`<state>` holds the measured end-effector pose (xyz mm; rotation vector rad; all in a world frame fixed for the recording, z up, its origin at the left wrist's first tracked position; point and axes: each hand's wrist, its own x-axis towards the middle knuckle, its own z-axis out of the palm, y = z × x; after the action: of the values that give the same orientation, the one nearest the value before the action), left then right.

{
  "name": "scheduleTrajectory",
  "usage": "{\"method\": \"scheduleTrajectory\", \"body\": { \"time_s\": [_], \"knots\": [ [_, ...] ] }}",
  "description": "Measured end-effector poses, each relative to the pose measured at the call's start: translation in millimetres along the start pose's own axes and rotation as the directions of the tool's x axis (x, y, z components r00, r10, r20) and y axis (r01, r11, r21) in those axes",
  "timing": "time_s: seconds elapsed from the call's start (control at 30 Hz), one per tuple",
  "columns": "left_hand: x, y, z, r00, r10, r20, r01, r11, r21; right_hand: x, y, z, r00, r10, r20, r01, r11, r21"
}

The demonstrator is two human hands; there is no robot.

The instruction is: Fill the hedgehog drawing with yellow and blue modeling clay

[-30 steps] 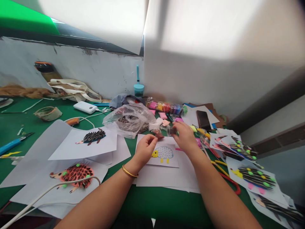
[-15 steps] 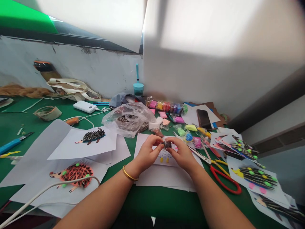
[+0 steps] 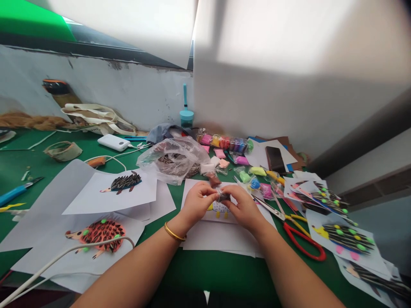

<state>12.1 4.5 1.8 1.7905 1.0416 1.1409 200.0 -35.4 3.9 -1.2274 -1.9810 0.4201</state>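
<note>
You, gold bangle (image 3: pixel 174 232) on L wrist, grip a small dark-grey lump in clear plastic wrap (image 3: pixel 225 197) btwn both hands: bare L hand (image 3: pixel 199 202) pinching one side w/ thumb & fingers, bare R hand (image 3: pixel 243 209) closed on the other. Lump's over a white paper sheet w/ a blue-outlined, yellow-legged animal (image 3: pixel 212 214), partly hidden by your hands. Just beyond, a brown wrapped packet (image 3: pixel 212 179); behind, to L, a clear plastic bag of striped seeds (image 3: pixel 147 160). To R, red-and-yellow-handled metal scissors (image 3: pixel 284 217) lie open on the green tabletop (image 3: pixel 224 273).
</note>
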Motion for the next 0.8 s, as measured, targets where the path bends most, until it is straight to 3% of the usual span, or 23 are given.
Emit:
{"method": "scheduleTrajectory", "body": {
  "time_s": [0.27,0.63,0.8],
  "knots": [
    [-6,8,0.4,0.990,0.117,-0.080,-0.111,0.991,0.080,1,-2,-1,0.999,0.048,-0.013,-0.048,0.999,-0.007],
    [-3,7,-1.6,0.992,0.049,-0.114,-0.048,0.999,0.015,0,4,0,0.997,0.064,-0.051,-0.065,0.998,-0.020],
    [-3,4,-0.1,0.985,-0.096,-0.142,0.069,0.980,-0.185,10,33,-9,0.978,0.119,-0.172,-0.166,0.942,-0.292]
  ]
}}
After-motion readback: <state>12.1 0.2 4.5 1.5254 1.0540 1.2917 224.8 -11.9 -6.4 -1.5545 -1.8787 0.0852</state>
